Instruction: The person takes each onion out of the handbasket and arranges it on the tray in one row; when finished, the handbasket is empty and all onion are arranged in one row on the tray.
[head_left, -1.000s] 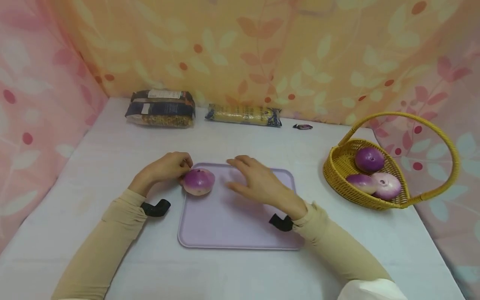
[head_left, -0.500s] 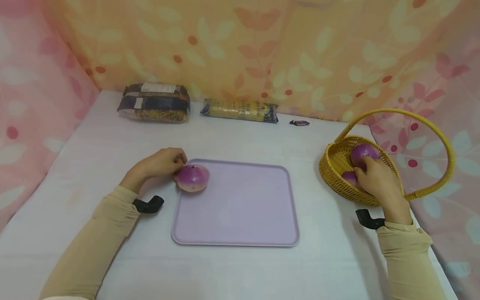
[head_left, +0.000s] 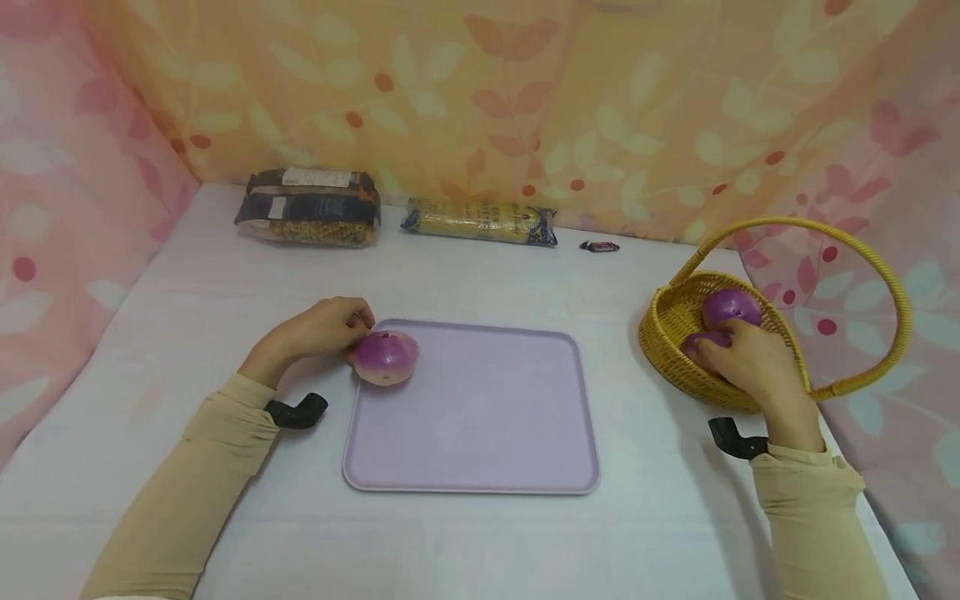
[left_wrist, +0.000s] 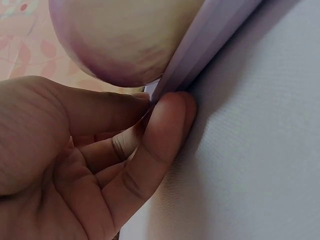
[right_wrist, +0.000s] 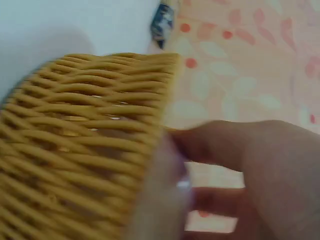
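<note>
While your right grip (head_left: 761, 358) is inside the yellow wicker basket (head_left: 667, 371), its thumb and fingers pinch the front purple vegetable (head_left: 707, 342), which lies at the fingertips, left of your palm. The visible part runs roughly left to right; the hand hides the remainder, so you cannot confirm the full long axis. Your right grip is the nearer one. Your left grip (head_left: 326, 327) is well apart, pinching the rim of the lilac tray (head_left: 480, 408) near its far-left corner, just beside the second purple vegetable (head_left: 386, 357) sitting there. Note the rear purple vegetable (head_left: 731, 307) just beyond your right fingers: it probably limits finger clearance. The basket's left wall stands between your right grip and the tray; a leftward lift would likely need to clear it. The handle (head_left: 902, 321) arches behind and to the right. Along the back of the table (head_left: 480, 542) lie a dark food bag (head_left: 309, 208), a yellow packet (head_left: 480, 221) and a small wrapped candy (head_left: 600, 247).
</note>
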